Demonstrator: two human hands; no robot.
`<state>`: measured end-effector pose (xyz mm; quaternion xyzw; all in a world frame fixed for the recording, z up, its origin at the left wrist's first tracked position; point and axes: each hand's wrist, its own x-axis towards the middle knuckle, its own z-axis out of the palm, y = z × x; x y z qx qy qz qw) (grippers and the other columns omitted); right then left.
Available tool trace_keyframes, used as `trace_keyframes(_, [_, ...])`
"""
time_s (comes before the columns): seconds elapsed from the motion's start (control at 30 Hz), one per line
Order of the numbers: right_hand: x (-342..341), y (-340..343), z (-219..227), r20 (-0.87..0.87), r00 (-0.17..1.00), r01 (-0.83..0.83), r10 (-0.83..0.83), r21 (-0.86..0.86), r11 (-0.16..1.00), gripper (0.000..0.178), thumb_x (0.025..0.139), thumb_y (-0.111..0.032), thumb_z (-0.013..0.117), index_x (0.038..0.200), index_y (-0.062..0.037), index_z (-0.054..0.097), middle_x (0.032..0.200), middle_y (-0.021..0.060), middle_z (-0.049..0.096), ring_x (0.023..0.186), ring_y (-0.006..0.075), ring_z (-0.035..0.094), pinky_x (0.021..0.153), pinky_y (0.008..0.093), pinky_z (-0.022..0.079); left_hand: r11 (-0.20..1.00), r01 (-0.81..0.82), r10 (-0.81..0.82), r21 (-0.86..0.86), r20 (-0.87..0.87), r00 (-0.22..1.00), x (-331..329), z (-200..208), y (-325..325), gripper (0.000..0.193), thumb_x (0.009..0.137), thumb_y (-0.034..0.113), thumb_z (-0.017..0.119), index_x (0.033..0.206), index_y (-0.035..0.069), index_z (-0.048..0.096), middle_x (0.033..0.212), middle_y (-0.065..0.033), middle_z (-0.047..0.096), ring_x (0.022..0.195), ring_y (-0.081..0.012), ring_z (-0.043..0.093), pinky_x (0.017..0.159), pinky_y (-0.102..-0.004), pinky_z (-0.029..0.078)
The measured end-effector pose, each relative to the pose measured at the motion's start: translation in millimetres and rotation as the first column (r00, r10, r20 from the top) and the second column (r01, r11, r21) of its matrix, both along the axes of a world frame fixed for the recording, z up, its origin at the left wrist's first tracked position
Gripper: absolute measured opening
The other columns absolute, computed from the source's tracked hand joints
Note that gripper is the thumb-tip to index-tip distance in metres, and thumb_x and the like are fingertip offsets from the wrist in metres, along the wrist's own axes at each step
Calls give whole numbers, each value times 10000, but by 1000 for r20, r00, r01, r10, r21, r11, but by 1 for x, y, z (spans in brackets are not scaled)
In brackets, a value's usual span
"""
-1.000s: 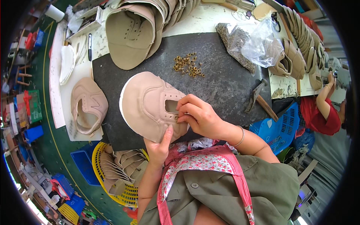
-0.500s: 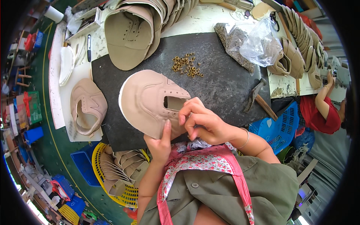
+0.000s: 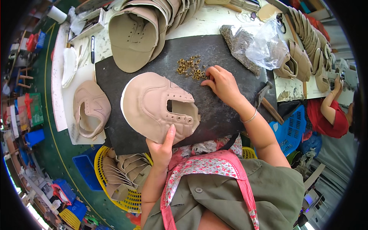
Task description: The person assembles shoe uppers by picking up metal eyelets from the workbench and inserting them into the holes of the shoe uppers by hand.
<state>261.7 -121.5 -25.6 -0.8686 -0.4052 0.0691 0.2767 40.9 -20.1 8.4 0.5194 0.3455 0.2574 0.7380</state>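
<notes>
Left hand [image 3: 163,147] pinches the near edge of the beige shoe upper [image 3: 159,107], thumb on top, holding it flat on the dark mat [image 3: 226,111]; upper sits at 9 o'clock of mat centre. Right hand [image 3: 222,82] rests on the mat, fingertips [image 3: 209,73] closed narrow at the brass eyelet pile [image 3: 190,68], which lies at 1 o'clock of the upper; whether an eyelet is held, cannot tell. A second beige upper [image 3: 91,109] lies at 9 o'clock, off the mat; hammer [image 3: 264,100] at 3 o'clock.
</notes>
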Motion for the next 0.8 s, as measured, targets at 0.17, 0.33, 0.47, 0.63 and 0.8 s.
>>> trace_keyframes(0.17, [-7, 2, 5, -28, 996, -86, 87, 9, 996, 128, 735, -75, 632, 738, 1, 530, 709, 152, 539, 710, 343, 553, 640, 406, 449, 1000, 3, -3, -6, -7, 1000, -6, -3, 3, 223, 799, 0, 596, 1015, -48, 569, 981, -77, 597, 884, -127, 559, 803, -262, 433])
trace_keyframes(0.33, [-49, 10, 41, -631, 695, -55, 344, 431, 901, 100, 715, 73, 597, 796, 19, 616, 775, 89, 622, 735, 175, 610, 667, 279, 487, 1000, -10, 10, 13, 9, 1000, -1, -1, 0, 223, 799, -2, 595, 1016, -51, 567, 976, -79, 599, 877, -133, 564, 806, -269, 438])
trace_keyframes(0.47, [-61, 8, 42, -627, 660, -90, 413, 480, 873, 128, 678, 102, 614, 769, 17, 644, 833, 87, 646, 765, 166, 618, 697, 271, 494, 1000, 2, -2, 25, 7, 1000, -1, 1, 1, 234, 799, 1, 598, 1025, -51, 566, 982, -86, 600, 881, -141, 568, 807, -274, 442])
trace_keyframes(0.63, [-59, 6, 40, -707, 574, -127, 413, 421, 898, 127, 701, 96, 621, 798, 18, 648, 849, 77, 645, 765, 156, 615, 707, 260, 495, 997, 45, -43, 68, -28, 999, 0, 3, -1, 245, 798, 8, 603, 1033, -54, 564, 994, -93, 600, 892, -144, 568, 805, -275, 443])
trace_keyframes(0.8, [-65, 3, 32, -957, 50, 227, 284, 288, 930, 123, 739, 27, 665, 749, -17, 550, 770, 50, 622, 739, 96, 590, 681, 233, 490, 987, 77, -70, 138, -53, 996, 2, 7, -3, 215, 789, 6, 614, 991, -60, 581, 965, -96, 614, 869, -145, 579, 789, -274, 450])
